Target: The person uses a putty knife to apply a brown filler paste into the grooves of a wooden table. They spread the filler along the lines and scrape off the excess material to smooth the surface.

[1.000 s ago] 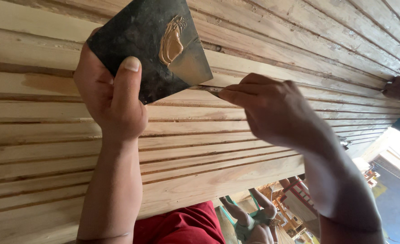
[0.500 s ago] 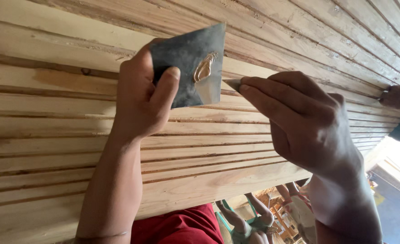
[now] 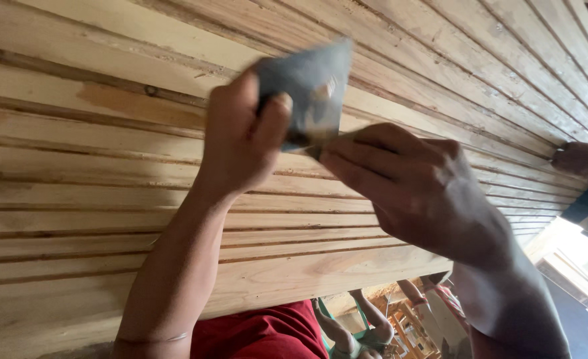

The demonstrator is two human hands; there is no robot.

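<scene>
The left hand has its fingers closed round a dark flat scraper blade held against the grooved wooden boards, while at four o'clock of it the right hand pinches a small, mostly hidden tool touching the blade's lower edge.

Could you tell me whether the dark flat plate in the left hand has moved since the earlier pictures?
Yes. The dark plate in the left hand has moved rightward along the wooden boards.
</scene>
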